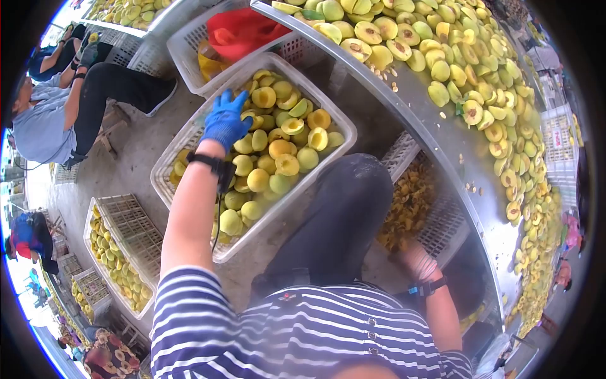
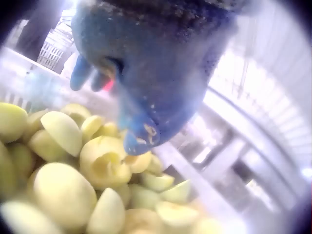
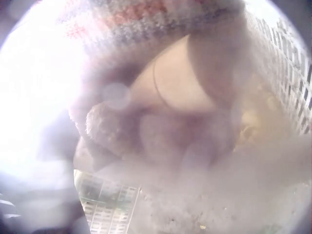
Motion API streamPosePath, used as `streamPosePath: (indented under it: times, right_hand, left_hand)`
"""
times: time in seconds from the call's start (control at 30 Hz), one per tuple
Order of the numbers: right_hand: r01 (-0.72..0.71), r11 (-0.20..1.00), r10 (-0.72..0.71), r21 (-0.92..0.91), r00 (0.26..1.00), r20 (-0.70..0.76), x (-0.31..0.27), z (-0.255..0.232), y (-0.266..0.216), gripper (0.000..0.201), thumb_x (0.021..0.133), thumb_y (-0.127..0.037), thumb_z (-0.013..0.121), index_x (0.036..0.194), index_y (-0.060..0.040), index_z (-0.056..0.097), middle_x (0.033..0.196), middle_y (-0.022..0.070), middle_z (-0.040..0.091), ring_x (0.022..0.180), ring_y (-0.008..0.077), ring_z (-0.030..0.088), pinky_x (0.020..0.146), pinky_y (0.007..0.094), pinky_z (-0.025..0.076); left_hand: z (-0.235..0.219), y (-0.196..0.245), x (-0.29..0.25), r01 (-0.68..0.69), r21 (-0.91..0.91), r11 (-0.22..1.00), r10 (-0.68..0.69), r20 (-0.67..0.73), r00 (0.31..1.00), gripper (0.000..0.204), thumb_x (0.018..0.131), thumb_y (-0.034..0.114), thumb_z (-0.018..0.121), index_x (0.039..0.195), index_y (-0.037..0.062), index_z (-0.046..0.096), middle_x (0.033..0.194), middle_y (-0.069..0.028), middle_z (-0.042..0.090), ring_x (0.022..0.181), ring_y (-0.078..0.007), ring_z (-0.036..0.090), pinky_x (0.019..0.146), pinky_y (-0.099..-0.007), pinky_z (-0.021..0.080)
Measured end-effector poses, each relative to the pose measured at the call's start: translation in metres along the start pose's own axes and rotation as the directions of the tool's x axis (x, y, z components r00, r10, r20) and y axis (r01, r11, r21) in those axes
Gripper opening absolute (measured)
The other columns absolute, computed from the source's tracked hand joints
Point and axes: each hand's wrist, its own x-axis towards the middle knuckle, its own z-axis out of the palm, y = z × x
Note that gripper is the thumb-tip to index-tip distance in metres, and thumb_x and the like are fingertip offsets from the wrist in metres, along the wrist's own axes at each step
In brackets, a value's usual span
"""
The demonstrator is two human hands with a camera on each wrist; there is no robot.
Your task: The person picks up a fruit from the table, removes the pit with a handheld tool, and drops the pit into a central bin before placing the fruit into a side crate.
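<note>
My left hand (image 1: 225, 120), in a blue glove, is over the far left part of a white plastic crate (image 1: 348, 129) with its fingers spread. Yellow-green peach-like halves (image 1: 287, 165) fill this crate, some cut side up with a hollow. In the left wrist view the gloved thumb and fingers hang right above the fruit halves (image 2: 107, 161). Low on the right, my right hand (image 1: 416, 259), in a pale knitted glove, is beside a crate of brownish-yellow scraps (image 1: 410, 202). Blur hides its fingertips in the right wrist view, and I cannot tell whether it holds anything.
A metal table (image 1: 435, 142) heaped with halved fruit (image 1: 480, 82) curves along the right. Behind the near crate stands another with a red cloth or bag (image 1: 243, 31). A fruit crate (image 1: 120, 252) sits on the floor at left. A seated person (image 1: 57, 114) works at upper left.
</note>
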Motion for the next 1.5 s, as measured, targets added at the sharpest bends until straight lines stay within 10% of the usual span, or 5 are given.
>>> streamPosePath:
  times: [0.37, 0.97, 1.13, 1.27, 1.5]
  right_hand:
    - [0.248, 0.861, -0.239, -0.445, 0.968, 0.079, 0.015, 0.034, 0.116, 0.027, 0.077, -0.022, 0.069, 0.094, -0.0005, 0.068, 0.08, 0.0107, 0.068, 0.072, 0.0215, 0.063, 0.064, 0.0362, 0.048]
    - [0.45, 0.794, -0.532, -0.409, 0.84, -0.107, 0.064, 0.066, 0.239, 0.023, 0.079, -0.004, 0.063, 0.102, 0.0009, 0.061, 0.073, 0.0112, 0.064, 0.058, 0.0189, 0.062, 0.044, 0.0354, 0.046]
    - [0.437, 0.44, -0.343, -0.784, 0.889, 0.302, 0.051, 0.056, 0.196, 0.021, 0.081, -0.005, 0.063, 0.101, -0.0007, 0.062, 0.073, 0.0098, 0.064, 0.059, 0.0176, 0.061, 0.048, 0.0329, 0.047]
    - [-0.14, 0.976, 0.143, -0.165, 0.99, 0.006, 0.005, 0.04, 0.026, 0.016, 0.083, -0.005, 0.061, 0.098, -0.0014, 0.063, 0.073, 0.0086, 0.064, 0.058, 0.0166, 0.06, 0.047, 0.031, 0.044]
    - [-0.298, 0.855, 0.297, 0.424, 0.952, 0.071, -0.006, 0.036, -0.022, 0.008, 0.086, 0.001, 0.057, 0.092, 0.0005, 0.061, 0.071, 0.007, 0.062, 0.058, 0.0137, 0.059, 0.046, 0.0268, 0.041]
  left_hand:
    - [-0.037, -0.051, -0.074, 0.198, 0.191, 0.961, -0.101, -0.425, 0.9, 0.037, 0.072, 0.02, 0.075, 0.107, 0.0176, 0.066, 0.119, -0.0119, 0.056, 0.109, -0.0371, 0.053, 0.088, -0.0465, 0.05]
    - [-0.082, -0.012, -0.285, 0.269, 0.114, 0.956, -0.272, 0.683, 0.677, 0.035, 0.083, 0.03, 0.07, 0.113, 0.0134, 0.064, 0.105, -0.0136, 0.065, 0.099, -0.033, 0.061, 0.084, -0.0429, 0.051]
    - [-0.051, -0.006, -0.279, 0.042, -0.186, 0.982, -0.028, 0.075, 0.997, 0.024, 0.086, 0.035, 0.061, 0.08, 0.0126, 0.07, 0.076, -0.012, 0.067, 0.076, -0.0368, 0.065, 0.073, -0.048, 0.053]
    - [-0.043, -0.009, -0.284, 0.242, 0.164, 0.956, -0.292, 0.549, 0.783, 0.028, 0.088, 0.036, 0.057, 0.085, 0.0116, 0.07, 0.081, -0.0149, 0.069, 0.08, -0.036, 0.067, 0.071, -0.0478, 0.054]
    - [-0.036, -0.018, -0.272, 0.315, 0.126, 0.941, -0.336, 0.481, 0.81, 0.032, 0.085, 0.041, 0.06, 0.087, 0.0113, 0.071, 0.085, -0.0164, 0.07, 0.083, -0.0366, 0.068, 0.074, -0.047, 0.054]
